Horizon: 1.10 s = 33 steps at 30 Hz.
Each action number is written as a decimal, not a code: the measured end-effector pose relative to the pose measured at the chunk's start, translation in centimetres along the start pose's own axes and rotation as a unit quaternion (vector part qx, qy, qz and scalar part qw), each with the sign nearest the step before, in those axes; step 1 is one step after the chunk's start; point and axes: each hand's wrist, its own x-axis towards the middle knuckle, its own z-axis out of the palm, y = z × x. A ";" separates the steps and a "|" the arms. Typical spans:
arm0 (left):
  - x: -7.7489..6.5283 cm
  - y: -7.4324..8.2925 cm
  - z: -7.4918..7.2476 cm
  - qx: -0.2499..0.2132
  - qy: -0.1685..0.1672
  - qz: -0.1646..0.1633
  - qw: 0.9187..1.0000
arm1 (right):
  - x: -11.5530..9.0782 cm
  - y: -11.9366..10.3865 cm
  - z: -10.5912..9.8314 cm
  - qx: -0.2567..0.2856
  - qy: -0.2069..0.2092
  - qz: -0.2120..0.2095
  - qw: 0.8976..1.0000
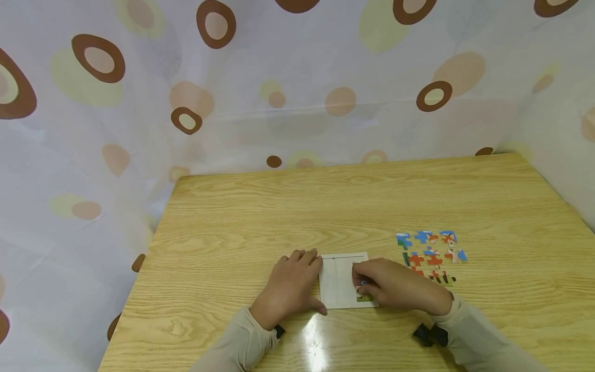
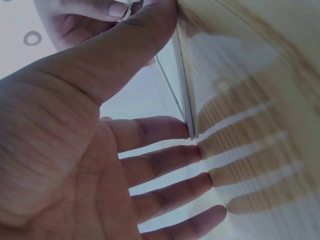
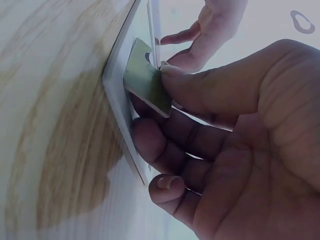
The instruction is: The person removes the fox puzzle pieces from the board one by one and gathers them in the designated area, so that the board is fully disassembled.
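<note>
A white puzzle tray (image 1: pixel 335 281) with a raised rim lies on the wooden table. My left hand (image 1: pixel 289 288) rests at its left side, fingers spread and fairly straight; in the left wrist view a fingertip (image 2: pixel 181 128) touches the tray's edge. Over the tray's lower right corner, my right hand (image 1: pixel 392 285) pinches a mostly green puzzle piece (image 3: pixel 146 80) between thumb and fingers. The piece is tilted against the tray's rim in the right wrist view. The fingers partly hide it from above.
To the right of the tray lie several loose puzzle pieces (image 1: pixel 434 261) with blue, red and green printing, some behind the right forearm. The wooden table (image 1: pixel 260 217) meets a patterned curtain (image 1: pixel 307 124) at the back and sides. Dark straps (image 1: pixel 431 335) show at the wrists.
</note>
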 end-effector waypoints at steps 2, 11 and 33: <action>0.0 0.0 0.0 0.000 0.000 0.001 1.000 | -0.1 0.0 0.0 0.006 -0.001 0.003 1.000; 0.0 0.0 0.1 0.001 0.000 0.002 1.000 | -0.9 0.8 -0.5 0.026 0.051 -0.001 0.998; -0.3 -0.2 -0.2 -0.004 -0.001 0.005 1.000 | -6.6 5.3 -2.7 0.002 0.194 -0.005 0.981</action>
